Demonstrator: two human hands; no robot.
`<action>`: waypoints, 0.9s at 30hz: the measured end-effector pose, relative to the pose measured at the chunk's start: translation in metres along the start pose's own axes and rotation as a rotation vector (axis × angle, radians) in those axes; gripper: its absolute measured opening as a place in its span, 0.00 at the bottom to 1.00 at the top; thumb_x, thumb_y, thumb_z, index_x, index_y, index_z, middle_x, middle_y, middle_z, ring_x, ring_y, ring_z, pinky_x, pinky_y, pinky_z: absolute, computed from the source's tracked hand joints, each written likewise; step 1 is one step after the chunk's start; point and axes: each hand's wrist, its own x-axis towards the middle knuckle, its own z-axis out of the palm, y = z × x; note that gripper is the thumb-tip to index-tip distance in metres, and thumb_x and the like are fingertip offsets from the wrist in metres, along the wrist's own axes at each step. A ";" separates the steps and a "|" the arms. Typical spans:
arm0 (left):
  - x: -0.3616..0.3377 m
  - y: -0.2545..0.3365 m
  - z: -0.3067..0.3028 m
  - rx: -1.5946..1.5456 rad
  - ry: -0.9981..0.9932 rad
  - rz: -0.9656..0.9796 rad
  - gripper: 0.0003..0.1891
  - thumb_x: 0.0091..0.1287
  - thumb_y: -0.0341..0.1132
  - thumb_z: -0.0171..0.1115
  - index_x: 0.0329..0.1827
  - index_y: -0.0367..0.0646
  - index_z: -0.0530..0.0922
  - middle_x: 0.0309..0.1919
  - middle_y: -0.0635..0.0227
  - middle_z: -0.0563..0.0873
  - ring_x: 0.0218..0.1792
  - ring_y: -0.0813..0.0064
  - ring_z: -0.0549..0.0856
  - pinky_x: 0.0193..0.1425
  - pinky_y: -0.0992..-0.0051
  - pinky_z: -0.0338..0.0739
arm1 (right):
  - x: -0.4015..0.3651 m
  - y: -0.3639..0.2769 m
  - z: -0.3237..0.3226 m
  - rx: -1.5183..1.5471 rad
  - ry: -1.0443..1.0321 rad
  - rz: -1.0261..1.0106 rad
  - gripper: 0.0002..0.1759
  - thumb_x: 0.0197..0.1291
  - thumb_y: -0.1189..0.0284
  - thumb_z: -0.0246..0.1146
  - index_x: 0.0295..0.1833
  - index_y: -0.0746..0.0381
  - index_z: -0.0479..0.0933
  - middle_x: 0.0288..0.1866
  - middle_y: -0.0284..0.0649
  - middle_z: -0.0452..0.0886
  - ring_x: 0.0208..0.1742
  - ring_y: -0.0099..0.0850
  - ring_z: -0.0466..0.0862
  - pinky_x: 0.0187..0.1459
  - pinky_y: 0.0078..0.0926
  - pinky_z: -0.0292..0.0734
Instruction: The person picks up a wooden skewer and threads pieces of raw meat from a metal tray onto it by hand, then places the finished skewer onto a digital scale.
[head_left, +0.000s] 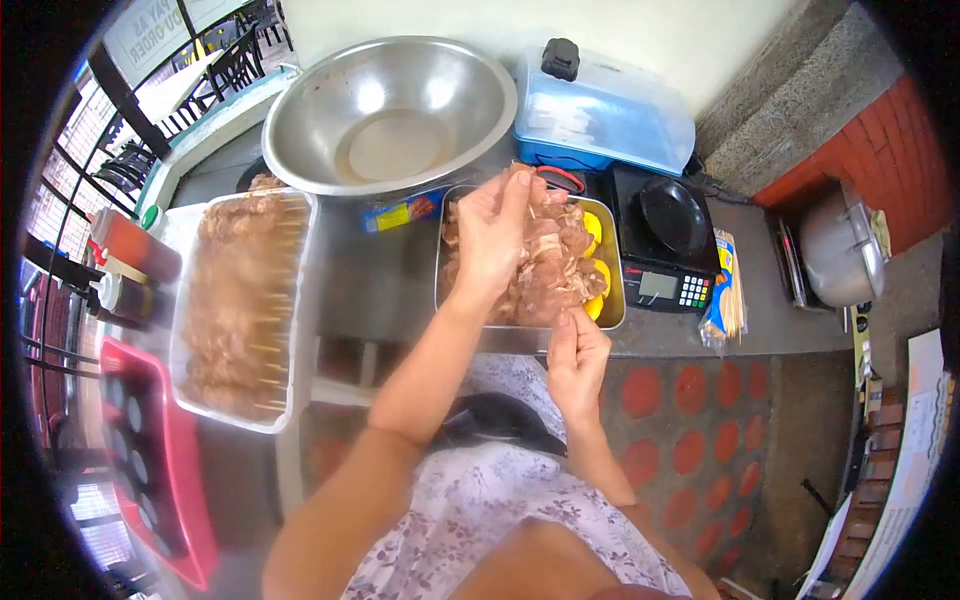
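Over a metal tray of raw meat, my left hand is closed, thumb and fingers pinched at the upper end of some raw meat. My right hand pinches at the lower end of that meat, near the tray's front edge. Any stick inside the meat is hidden from me. Yellow round pieces lie along the tray's right side. To the left, a white tray holds several rows of meat skewers, their pale sticks pointing right; this area is blurred.
A large steel bowl and a blue lidded box stand behind. Right of the tray are a black scale, a pack of sticks and a pot. Sauce bottles and a pink tray sit far left.
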 end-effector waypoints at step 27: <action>-0.007 -0.001 -0.002 0.038 0.015 0.026 0.13 0.74 0.37 0.50 0.36 0.37 0.76 0.31 0.64 0.84 0.33 0.74 0.85 0.38 0.76 0.82 | -0.001 -0.004 0.006 -0.014 -0.007 -0.018 0.15 0.71 0.72 0.50 0.30 0.64 0.73 0.17 0.20 0.63 0.18 0.09 0.57 0.18 0.14 0.48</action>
